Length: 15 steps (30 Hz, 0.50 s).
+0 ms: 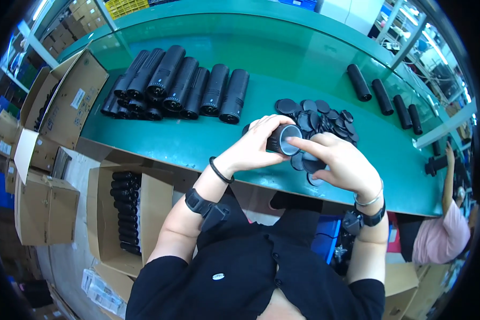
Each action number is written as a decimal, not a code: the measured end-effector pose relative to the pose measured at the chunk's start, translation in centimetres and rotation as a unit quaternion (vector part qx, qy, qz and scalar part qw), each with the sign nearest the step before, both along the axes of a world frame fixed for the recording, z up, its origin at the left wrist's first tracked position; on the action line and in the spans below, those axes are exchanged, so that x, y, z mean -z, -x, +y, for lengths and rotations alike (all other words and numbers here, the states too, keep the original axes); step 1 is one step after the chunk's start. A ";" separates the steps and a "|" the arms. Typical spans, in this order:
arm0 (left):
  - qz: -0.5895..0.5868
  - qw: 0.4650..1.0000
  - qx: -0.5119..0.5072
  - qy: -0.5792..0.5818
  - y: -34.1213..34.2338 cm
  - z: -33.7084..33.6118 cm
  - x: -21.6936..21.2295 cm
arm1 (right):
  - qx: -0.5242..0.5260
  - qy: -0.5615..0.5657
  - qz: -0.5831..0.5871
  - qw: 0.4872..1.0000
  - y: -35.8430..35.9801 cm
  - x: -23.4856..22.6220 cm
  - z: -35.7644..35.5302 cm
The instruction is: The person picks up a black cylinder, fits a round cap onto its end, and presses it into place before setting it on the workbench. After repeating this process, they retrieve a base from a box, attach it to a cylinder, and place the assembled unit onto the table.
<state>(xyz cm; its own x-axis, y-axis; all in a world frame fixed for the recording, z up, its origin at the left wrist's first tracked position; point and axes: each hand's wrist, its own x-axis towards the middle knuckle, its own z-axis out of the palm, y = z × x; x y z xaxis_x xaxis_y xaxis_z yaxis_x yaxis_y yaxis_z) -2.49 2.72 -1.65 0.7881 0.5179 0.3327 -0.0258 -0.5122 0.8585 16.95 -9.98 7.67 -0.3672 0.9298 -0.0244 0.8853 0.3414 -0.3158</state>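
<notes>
Cardboard box (153,198) — black cylinders (125,210) inside, stacked

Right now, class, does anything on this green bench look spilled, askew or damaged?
Nothing stands out. The black cylinders lie stacked side by side, the round black caps sit in one loose heap, and both hands hold one cylinder over the bench.

On the green table (197,149) we list a stacked group of black cylinders (176,85), four more black cylinders (386,98) far right, an open carton of cylinders (125,210) below, and cardboard boxes (45,200) left.
</notes>
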 end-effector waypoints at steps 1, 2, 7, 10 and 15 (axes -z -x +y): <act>0.001 1.000 0.014 0.007 0.0 0.1 -0.1 | -0.006 -0.035 -0.059 0.998 0.3 0.3 0.1; 0.004 1.000 0.020 0.005 0.0 0.1 -0.3 | -0.001 -0.036 -0.057 0.998 0.6 0.3 0.3; 0.023 0.997 0.030 0.066 0.3 -0.4 -1.0 | -0.051 -0.024 -0.080 0.995 0.5 -0.1 0.0; 0.030 0.998 0.027 0.044 0.3 -0.3 -1.2 | -0.034 0.019 -0.088 0.995 0.8 0.0 0.5; 0.038 0.999 0.025 0.027 0.1 -0.3 -1.1 | -0.041 0.004 -0.095 0.995 0.3 -0.4 1.0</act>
<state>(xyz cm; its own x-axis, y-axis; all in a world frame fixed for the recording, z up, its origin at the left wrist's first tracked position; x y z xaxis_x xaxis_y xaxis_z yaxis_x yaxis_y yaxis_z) -2.55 2.42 -0.53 0.8353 0.4930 0.2434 0.0168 -0.4654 0.8849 16.63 -8.96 8.02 -0.4291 0.8967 -0.1084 0.8989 0.4121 -0.1488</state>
